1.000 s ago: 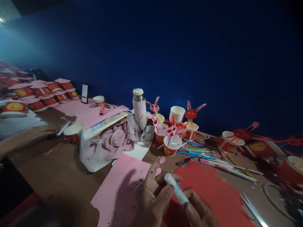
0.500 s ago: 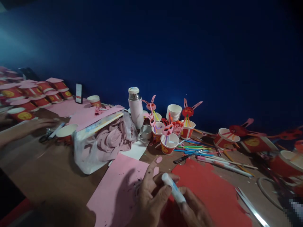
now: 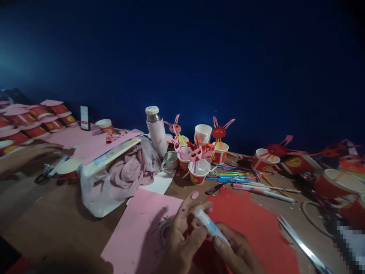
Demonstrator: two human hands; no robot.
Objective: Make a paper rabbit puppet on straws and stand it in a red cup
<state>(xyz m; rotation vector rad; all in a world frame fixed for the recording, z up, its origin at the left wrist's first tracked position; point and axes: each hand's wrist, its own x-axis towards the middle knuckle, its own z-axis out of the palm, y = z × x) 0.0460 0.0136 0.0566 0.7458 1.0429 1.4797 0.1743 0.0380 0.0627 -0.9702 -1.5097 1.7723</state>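
Note:
Both my hands are together low in the middle, around a white glue stick (image 3: 212,224) with a blue label. My right hand (image 3: 235,247) wraps the lower part of it. The thumb and curled fingers of my left hand (image 3: 185,232) pinch its upper end. A small pink paper oval (image 3: 195,195) rests on my raised left index fingertip. Beneath my left hand lies a pink paper sheet (image 3: 134,228), with a roll of tape (image 3: 164,231) partly hidden by the hand. A red paper sheet (image 3: 251,224) spreads under my right hand.
Scissors (image 3: 299,239) lie at right. Paper cups with rabbit figures (image 3: 199,176), pencils (image 3: 228,178) and a thermos (image 3: 156,135) stand or lie behind. A plastic bag with cloth (image 3: 99,201) sits left. Another person's arm (image 3: 25,160) reaches in beside stacked red cups (image 3: 35,131).
The view has turned slightly right, so the table items sit further left. The other person's hand has drawn back leftward. My hands keep hold of the glue stick.

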